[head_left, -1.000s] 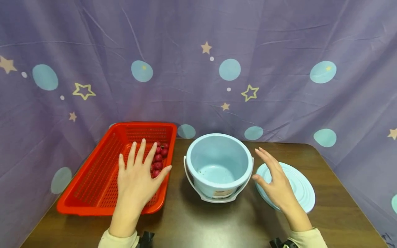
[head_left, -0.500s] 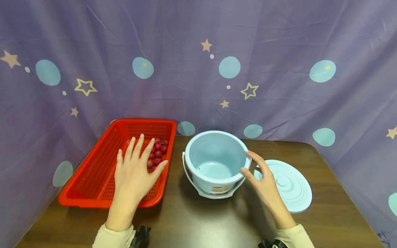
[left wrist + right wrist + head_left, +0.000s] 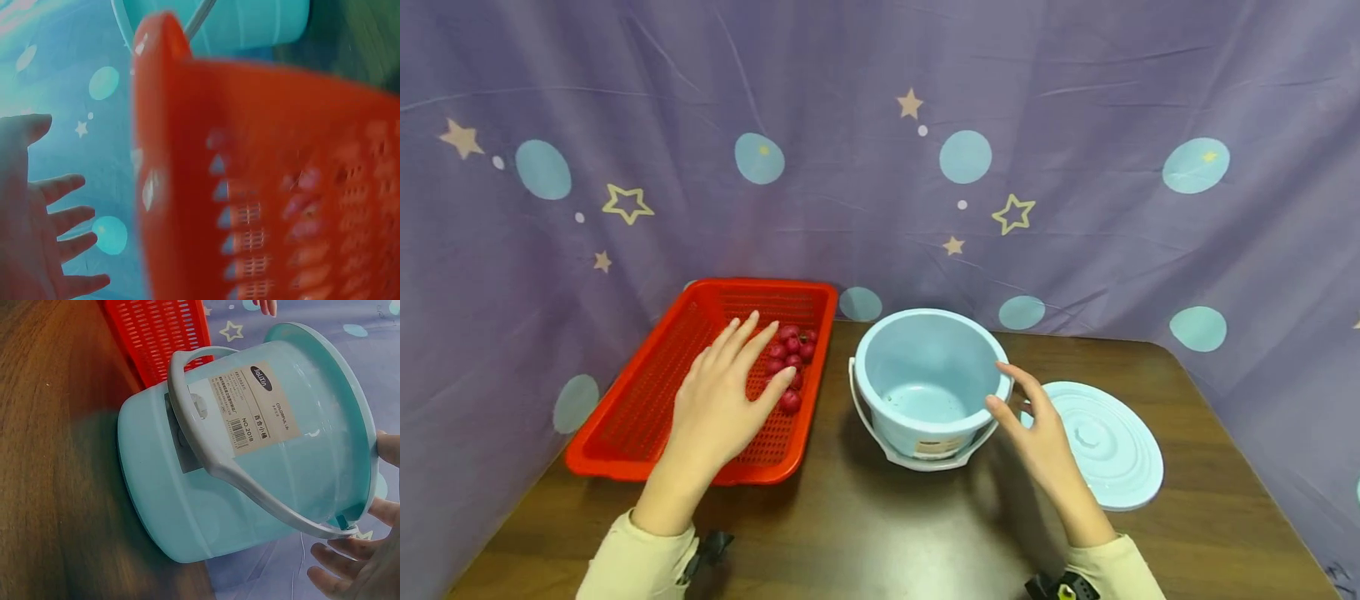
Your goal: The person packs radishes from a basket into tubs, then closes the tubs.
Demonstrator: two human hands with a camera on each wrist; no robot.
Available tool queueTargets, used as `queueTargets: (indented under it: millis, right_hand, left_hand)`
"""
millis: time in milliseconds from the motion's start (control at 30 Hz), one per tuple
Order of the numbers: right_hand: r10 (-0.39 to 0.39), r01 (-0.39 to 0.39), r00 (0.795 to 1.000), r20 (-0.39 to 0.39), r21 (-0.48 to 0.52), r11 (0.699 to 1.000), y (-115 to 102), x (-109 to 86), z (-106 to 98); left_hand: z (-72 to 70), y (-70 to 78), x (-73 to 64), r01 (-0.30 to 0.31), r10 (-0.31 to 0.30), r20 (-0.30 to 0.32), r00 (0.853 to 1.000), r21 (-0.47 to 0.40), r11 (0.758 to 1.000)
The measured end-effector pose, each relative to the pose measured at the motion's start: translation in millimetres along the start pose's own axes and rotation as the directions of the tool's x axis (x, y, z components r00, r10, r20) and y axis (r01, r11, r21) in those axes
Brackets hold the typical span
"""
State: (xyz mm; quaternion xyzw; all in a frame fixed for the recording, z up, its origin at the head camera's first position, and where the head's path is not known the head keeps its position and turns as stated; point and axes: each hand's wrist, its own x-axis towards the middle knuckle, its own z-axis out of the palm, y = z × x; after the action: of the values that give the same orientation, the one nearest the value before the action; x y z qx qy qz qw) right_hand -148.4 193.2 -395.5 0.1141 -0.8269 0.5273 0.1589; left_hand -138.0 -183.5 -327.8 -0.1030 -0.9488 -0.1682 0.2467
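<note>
Brown table [image 3: 865, 508] — right hand [image 3: 1039, 429] has just reached the blue bucket [image 3: 928, 354] there, half-curled, holding its rim (steadying it, presumably), left hand [image 3: 718, 402] spread, empty, above the red basket [image 3: 643, 385].

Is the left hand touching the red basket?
Apart: the left wrist view shows patterned backdrop between the left hand and the basket's rim.
</note>
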Motion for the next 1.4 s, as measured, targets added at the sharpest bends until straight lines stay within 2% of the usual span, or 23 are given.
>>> queueTargets:
  millis: [167,300,467,567,767,933,1100,1300,1400]
  right_hand:
    - [0.021,-0.021,1.000,0.013,-0.008,1.000,0.0,-0.3,-1.5]
    - [0.019,-0.019,1.000,0.012,-0.015,1.000,0.2,0.3,-1.9]
    - [0.026,-0.025,1.000,0.015,-0.017,1.000,-0.4,0.4,-1.0]
    - [0.038,-0.037,0.999,0.026,-0.016,0.999,-1.4,-0.6,0.8]
    - [0.048,-0.048,0.998,0.039,-0.017,0.999,-2.0,-1.1,2.8]
    - [0.045,-0.044,0.998,0.035,-0.024,0.999,-2.4,0.0,1.0]
    - [0.046,-0.045,0.998,0.042,-0.024,0.999,-3.2,0.3,-0.1]
    - [0.053,-0.052,0.998,0.036,-0.027,0.998,-3.5,-0.3,-1.1]
    - [0.055,-0.054,0.998,0.036,-0.027,0.998,-3.0,-0.1,-1.3]
  left_hand:
    - [-16.4,-6.5,18.1,-0.022,0.025,0.083,0.996,-0.030,0.999]
    - [-24.8,-13.6,36.7,-0.054,0.063,0.159,0.985,-0.061,0.997]
    - [-25.8,-22.6,58.6,-0.055,0.062,0.237,0.970,-0.035,0.998]
    - [-23.4,-29.2,69.3,-0.060,0.058,0.299,0.952,-0.003,0.998]
    - [-11.6,-52.8,90.2,-0.104,0.104,0.438,0.893,-0.024,0.994]
    - [6.8,-78.9,101.9,-0.043,0.105,0.521,0.847,-0.130,0.991]
    - [28.4,-99.9,100.9,0.010,0.155,0.599,0.786,-0.263,0.965]
    - [55.5,-114.0,95.1,-0.001,0.184,0.665,0.724,-0.266,0.964]
    - [66.9,-119.9,91.8,-0.015,0.198,0.683,0.703,-0.264,0.964]
